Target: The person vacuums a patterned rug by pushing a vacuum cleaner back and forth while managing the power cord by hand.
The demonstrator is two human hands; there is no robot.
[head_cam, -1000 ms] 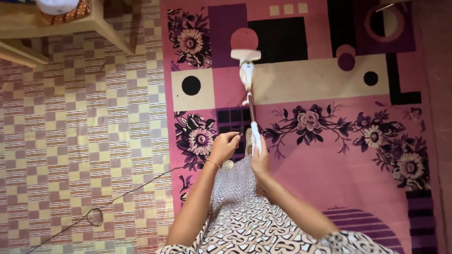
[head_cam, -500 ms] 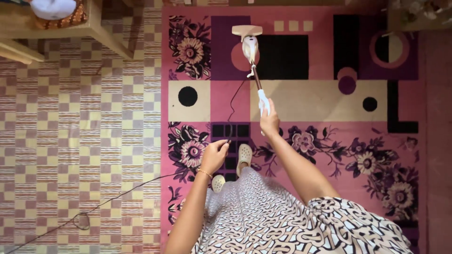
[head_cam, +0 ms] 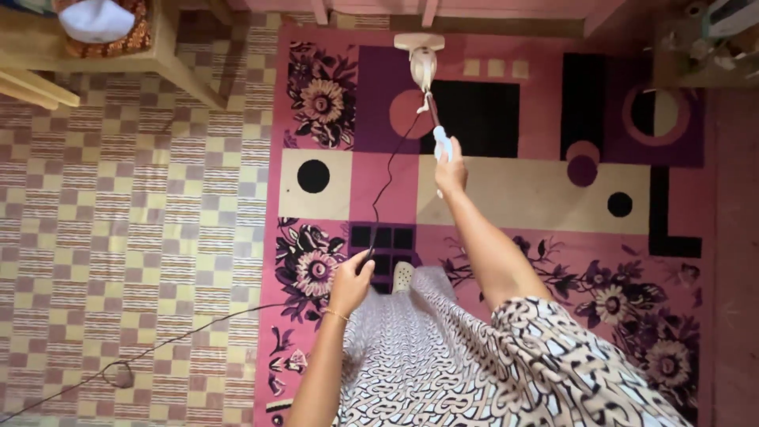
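A white stick vacuum cleaner [head_cam: 423, 63] stands on a pink and purple patterned rug [head_cam: 545, 174], its head at the rug's far edge. My right hand [head_cam: 450, 171] is stretched forward, shut on the vacuum's handle. My left hand [head_cam: 351, 281] is held lower and closer, shut on the black power cord [head_cam: 385, 186] that runs up to the vacuum. A second stretch of cord trails left across the floor. One white shoe [head_cam: 402, 276] shows below my patterned dress.
Checked yellow and purple flooring [head_cam: 134, 237] lies left of the rug. A wooden table [head_cam: 103, 51] with a basket and a white object stands at the top left. Furniture legs and clutter line the top edge and top right corner.
My right hand has pushed the vacuum forward from the rug's middle to its far edge, the arm now extended. My left hand kept hold of the cord, which has drawn out longer.
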